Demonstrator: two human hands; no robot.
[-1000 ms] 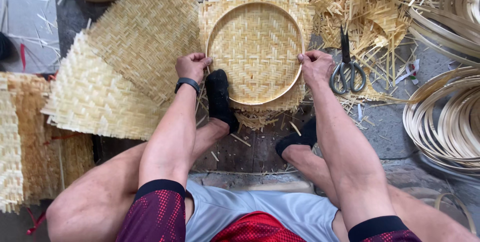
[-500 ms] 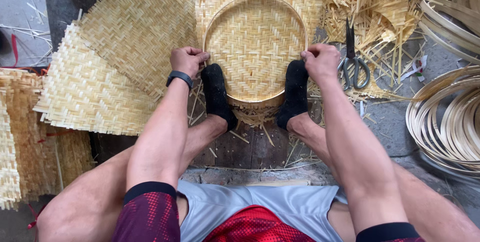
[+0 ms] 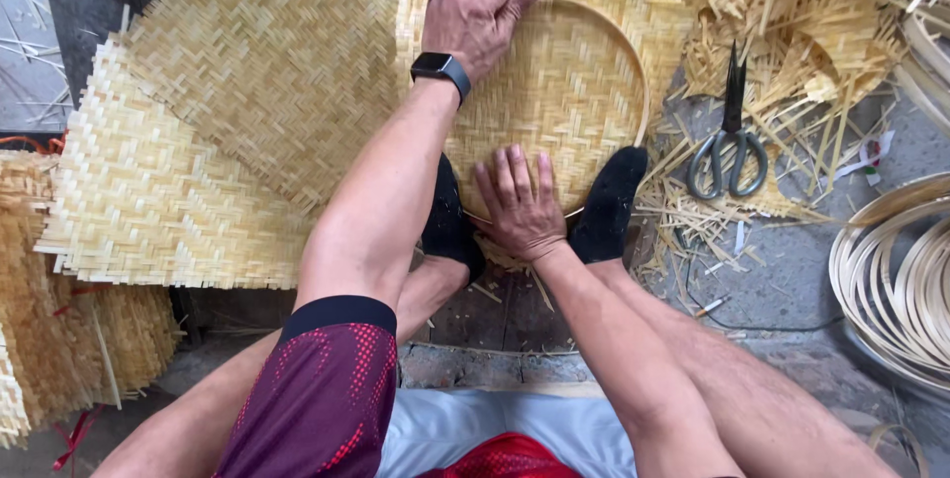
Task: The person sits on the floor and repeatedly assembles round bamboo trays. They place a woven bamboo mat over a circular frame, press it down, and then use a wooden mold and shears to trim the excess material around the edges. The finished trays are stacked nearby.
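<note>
A floor-level bamboo-weaving workshop: woven mats [image 3: 247,92] lie left of the round woven tray [image 3: 569,92], with scissors [image 3: 730,146], split-strip offcuts [image 3: 792,13] and coiled bamboo hoops [image 3: 896,280] to its right.

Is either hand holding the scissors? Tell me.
No. The scissors lie alone on the straw, while the left hand and right hand press flat on the woven tray.
</note>
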